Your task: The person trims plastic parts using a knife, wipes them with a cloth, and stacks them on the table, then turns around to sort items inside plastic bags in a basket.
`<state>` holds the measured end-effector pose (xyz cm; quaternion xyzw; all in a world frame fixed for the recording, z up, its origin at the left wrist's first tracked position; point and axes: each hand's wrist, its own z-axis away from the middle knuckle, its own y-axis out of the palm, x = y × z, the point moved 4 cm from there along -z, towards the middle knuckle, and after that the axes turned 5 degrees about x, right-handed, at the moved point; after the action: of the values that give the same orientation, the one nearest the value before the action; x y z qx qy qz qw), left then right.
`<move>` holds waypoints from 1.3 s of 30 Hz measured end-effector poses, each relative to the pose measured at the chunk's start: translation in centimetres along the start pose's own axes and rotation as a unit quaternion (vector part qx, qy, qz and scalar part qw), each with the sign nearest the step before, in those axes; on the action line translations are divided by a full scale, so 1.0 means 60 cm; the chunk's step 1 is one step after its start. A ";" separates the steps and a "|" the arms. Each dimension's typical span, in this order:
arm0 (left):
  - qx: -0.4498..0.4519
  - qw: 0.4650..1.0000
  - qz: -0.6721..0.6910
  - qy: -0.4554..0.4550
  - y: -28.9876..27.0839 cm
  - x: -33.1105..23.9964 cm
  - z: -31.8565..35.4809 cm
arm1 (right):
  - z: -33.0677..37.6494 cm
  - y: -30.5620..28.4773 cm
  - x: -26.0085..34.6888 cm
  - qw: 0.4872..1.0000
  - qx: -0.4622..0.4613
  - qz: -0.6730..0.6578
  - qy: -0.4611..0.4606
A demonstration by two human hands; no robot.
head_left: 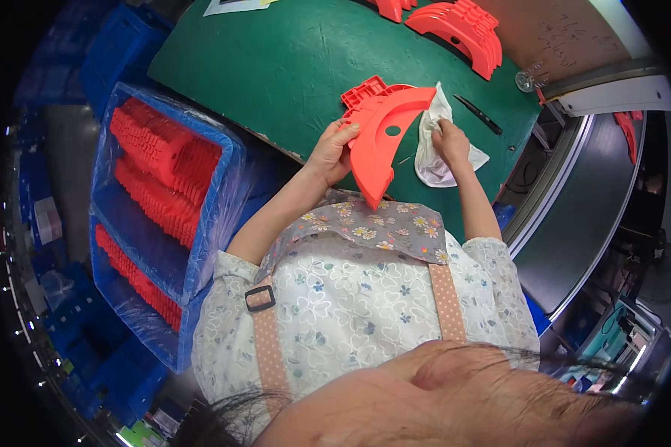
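Observation:
My left hand (331, 154) grips a curved red plastic part (375, 141) by its left edge, thumb on top. The part is crescent-shaped with one dark round hole and is held tilted above the table's near edge. A boxy red section (367, 90) shows behind its upper edge; whether it belongs to the same part I cannot tell. To the right, my right hand (452, 143) is closed on a white cloth (434, 158), which hangs and spreads over the green table (276, 82). The cloth touches or lies just behind the part's right tip.
A black pen (478, 114) lies right of the cloth. Stacked red parts (461, 33) stand at the table's far right. On my left, blue bins (233, 160) lined with clear plastic hold rows of red parts. A dark conveyor belt (574, 231) runs along the right.

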<state>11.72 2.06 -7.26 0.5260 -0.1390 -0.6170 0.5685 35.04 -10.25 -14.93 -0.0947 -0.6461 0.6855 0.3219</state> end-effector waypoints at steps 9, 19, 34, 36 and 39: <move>0.027 0.994 -0.098 -0.038 0.026 0.011 -0.014 | 0.075 -0.203 0.100 0.946 -0.124 -0.274 -0.120; 0.014 0.982 -0.188 -0.016 0.035 0.007 -0.013 | 0.028 -0.167 0.162 0.970 -0.135 0.028 -0.199; 0.060 0.992 -0.097 -0.046 0.011 -0.014 0.010 | 0.060 -0.191 0.010 0.975 0.026 -0.209 0.069; 0.065 0.993 -0.081 -0.054 0.013 -0.010 0.013 | 0.067 -0.169 0.002 0.980 -0.003 -0.196 0.030; 0.087 0.992 -0.053 -0.073 0.022 -0.002 0.016 | 0.062 -0.151 0.012 0.953 -0.016 -0.303 -0.004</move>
<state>11.66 1.38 -5.79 0.5339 -0.2054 -0.6686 0.4751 35.34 -13.29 -5.61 0.1032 -0.6563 0.5456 0.5107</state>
